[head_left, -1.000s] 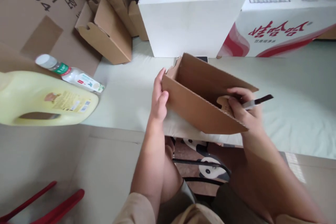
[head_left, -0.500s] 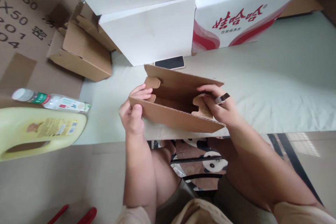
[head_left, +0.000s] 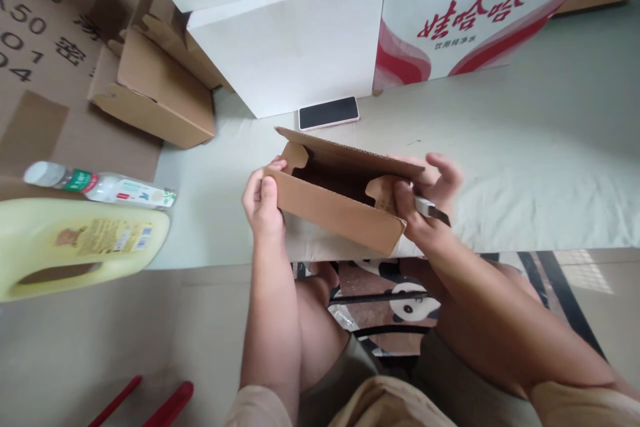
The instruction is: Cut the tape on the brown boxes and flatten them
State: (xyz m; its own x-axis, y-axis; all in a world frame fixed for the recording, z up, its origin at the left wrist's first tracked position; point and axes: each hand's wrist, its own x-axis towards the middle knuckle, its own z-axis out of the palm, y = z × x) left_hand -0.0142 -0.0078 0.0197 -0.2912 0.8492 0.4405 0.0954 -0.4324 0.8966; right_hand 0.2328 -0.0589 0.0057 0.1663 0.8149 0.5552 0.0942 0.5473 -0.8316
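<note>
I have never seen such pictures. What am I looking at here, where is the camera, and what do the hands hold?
There is no machine: a person works with two bare hands. The one camera sits on the person's head and looks down. The left hand pinches the left end of a brown cardboard box. The right hand grips the right end and also holds a small dark pen-like tool. On the pale table lie a phone, white boxes and a water bottle. A yellow jug is at the left.

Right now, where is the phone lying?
The phone lies flat on the table, centre of the head view, just beyond the cardboard box and in front of the white carton.
</note>
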